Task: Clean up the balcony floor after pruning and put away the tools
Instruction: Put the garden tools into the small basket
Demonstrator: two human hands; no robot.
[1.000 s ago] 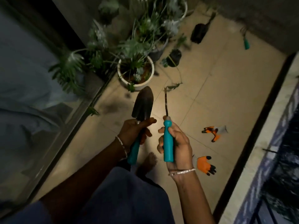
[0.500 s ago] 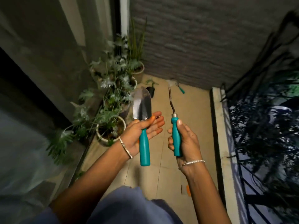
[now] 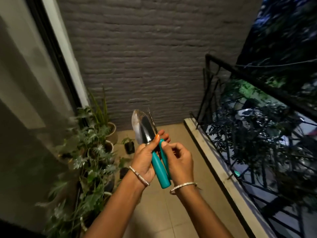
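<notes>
With left hand (image 3: pixel 143 161) clamped round the trowel (image 3: pixel 142 128) and right hand (image 3: pixel 182 160) pinching the slimmer teal-handled tool (image 3: pixel 165 156) against it, lay handles parallel and blades outward before closing one grip — all in mid-air between grey brick wall (image 3: pixel 145 57), black railing (image 3: pixel 257 79), beige tiled floor (image 3: pixel 180 213) and potted plants (image 3: pixel 89 152).

A trowel (image 3: pixel 143 127) is being held upright by the left hand (image 3: pixel 144 160), with the thumb being pressed across its neck just below the blade. A second tool (image 3: pixel 163 152) with a matching teal handle is being pinched by the right hand (image 3: pixel 180 162) and held against the trowel, handles touching, its thin metal shaft showing behind the blade. Both are being held above the tiled floor (image 3: pixel 163 212). Potted plants (image 3: pixel 89 152) are being shown along the left, a brick wall (image 3: pixel 145 57) ahead, and a railing (image 3: pixel 257 134) at the right.
</notes>
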